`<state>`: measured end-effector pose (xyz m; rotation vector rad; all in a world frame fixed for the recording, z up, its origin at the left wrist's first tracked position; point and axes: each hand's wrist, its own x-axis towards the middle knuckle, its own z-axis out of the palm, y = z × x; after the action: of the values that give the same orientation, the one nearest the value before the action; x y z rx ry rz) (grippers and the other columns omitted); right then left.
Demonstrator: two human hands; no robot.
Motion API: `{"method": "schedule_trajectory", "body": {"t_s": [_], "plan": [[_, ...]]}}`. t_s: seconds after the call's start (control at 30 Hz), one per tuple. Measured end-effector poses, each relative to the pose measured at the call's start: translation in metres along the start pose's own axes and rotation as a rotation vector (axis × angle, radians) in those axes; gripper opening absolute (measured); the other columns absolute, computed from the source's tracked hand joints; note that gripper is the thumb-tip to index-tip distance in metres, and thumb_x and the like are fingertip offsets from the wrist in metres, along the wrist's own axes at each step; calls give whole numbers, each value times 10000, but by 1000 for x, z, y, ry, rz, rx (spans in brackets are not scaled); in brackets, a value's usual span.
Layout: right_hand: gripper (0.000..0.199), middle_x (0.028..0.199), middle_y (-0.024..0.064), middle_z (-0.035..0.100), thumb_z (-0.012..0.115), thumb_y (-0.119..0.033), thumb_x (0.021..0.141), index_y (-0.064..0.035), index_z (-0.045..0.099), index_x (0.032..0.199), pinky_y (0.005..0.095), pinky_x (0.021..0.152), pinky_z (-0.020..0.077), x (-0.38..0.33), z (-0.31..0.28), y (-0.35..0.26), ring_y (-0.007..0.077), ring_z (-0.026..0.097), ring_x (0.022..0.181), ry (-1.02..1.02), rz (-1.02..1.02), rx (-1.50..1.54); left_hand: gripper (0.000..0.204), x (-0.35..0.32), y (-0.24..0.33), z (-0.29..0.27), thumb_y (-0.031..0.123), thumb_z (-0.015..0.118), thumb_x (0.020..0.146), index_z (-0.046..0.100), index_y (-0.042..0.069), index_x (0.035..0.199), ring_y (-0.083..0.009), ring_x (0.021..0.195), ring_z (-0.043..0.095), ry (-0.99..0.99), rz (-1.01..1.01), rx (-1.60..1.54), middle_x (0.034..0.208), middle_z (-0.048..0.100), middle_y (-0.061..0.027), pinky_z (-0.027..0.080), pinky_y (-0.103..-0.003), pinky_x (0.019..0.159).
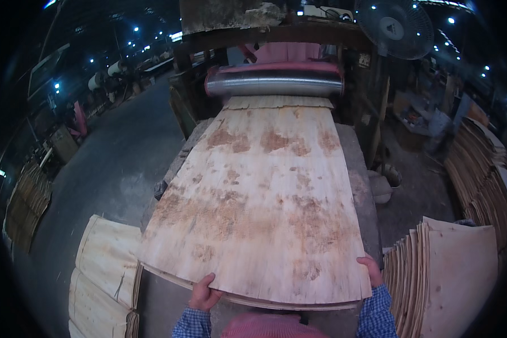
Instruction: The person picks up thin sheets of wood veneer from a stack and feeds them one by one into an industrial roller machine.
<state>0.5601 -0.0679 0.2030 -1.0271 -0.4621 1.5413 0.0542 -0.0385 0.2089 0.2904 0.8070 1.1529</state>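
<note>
A large pale wood veneer sheet (265, 186) with brown, rough patches lies in front of me, on top of other sheets whose edges show below it. Its far end reaches a shiny metal roller (276, 84) with pink ends, where another strip of veneer overlaps it. My left hand (204, 293) grips the near edge, thumb on top and fingers underneath. At the near right corner, my right hand (372, 269) holds the side edge, its thumb over the top; most of its fingers are hidden.
Stacks of veneer stand at the left (108, 270) and right (456, 270) of the machine. A taller veneer pile (479, 163) is farther right. Behind the roller is a person in pink (290, 52). A fan (394, 28) hangs at the upper right. Grey floor (112, 152) stretches along the left.
</note>
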Motion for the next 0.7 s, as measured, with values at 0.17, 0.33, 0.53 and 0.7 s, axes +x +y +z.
{"method": "schedule_trajectory", "body": {"t_s": [0.17,0.33,0.53,0.7], "plan": [[496,1177,187,622,503,-100,825,80,488,1288,355,943,479,-43,60,-55,269,627,1047,32,-169,-132,582,-31,6,14,135,455,908,260,-68,1418,-344,1319,411,80,108,106,1444,379,-226,339,-491,1105],[484,1202,188,615,498,-198,890,74,491,1290,375,957,479,-16,80,-96,283,617,1085,-46,-208,60,489,1,46,44,90,438,916,340,-80,1364,-342,1270,464,-23,53,-1,1377,455,-222,377,-478,1080],[468,1171,165,636,413,-355,981,-21,522,1289,439,921,495,45,70,-56,297,630,1036,261,-375,643,355,114,69,117,74,445,930,450,-83,1249,-321,1200,521,-76,105,-35,1273,536,-205,413,-448,1052],[290,1007,203,666,646,-154,814,-11,640,1067,449,897,480,5,59,48,367,631,968,484,-779,-1447,315,242,60,109,118,463,949,491,-72,1199,-309,1144,555,-72,86,23,1216,571,-198,471,-440,983]]}}
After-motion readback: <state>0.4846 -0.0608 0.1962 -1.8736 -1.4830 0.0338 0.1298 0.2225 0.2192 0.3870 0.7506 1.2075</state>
